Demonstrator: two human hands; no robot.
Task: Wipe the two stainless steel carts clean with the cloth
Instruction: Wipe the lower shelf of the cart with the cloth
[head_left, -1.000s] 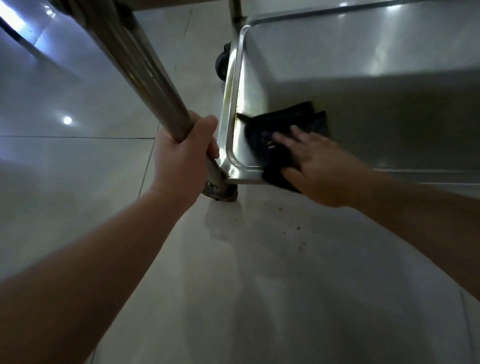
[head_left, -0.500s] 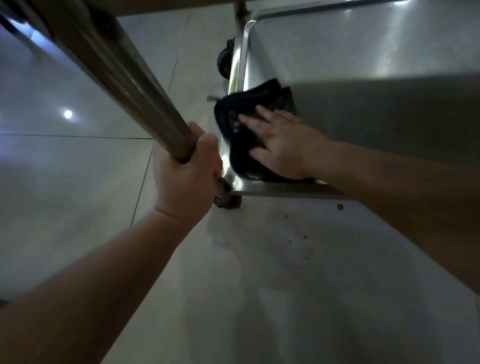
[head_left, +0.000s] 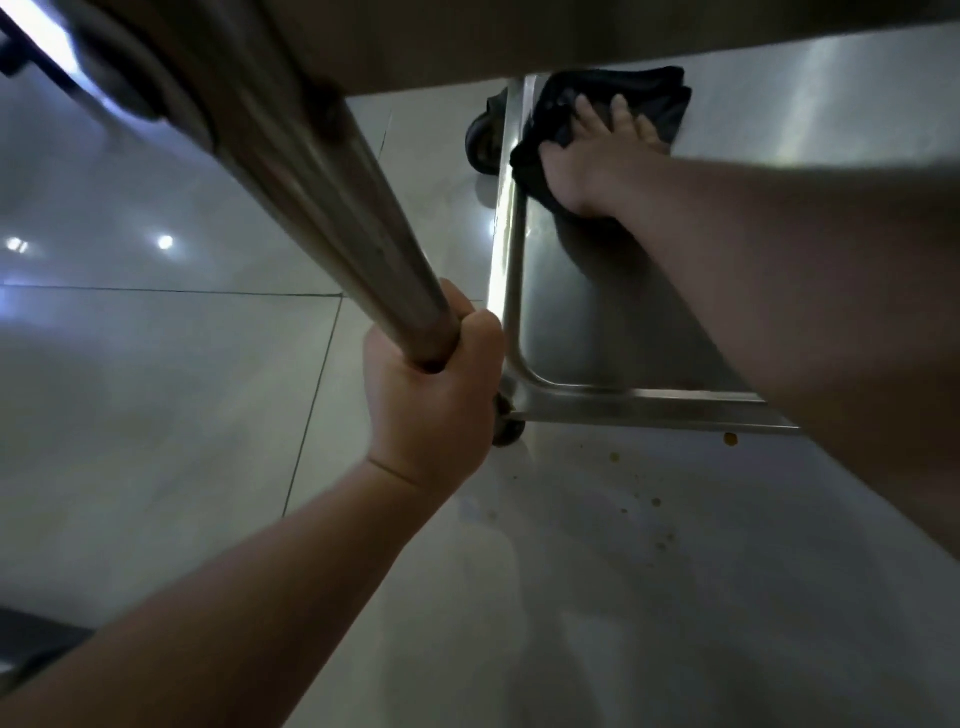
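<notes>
From the head view, the left hand is wrapped tight round the cart's upright steel post, fingers curled fully about it. Over on the bottom shelf, the right hand presses flat, fingers spread, on the dark cloth at the shelf's far left corner, near a caster.

I see the black cloth crumpled flat on the steel cart's bottom shelf, in its far left corner, touching the raised rim.
</notes>
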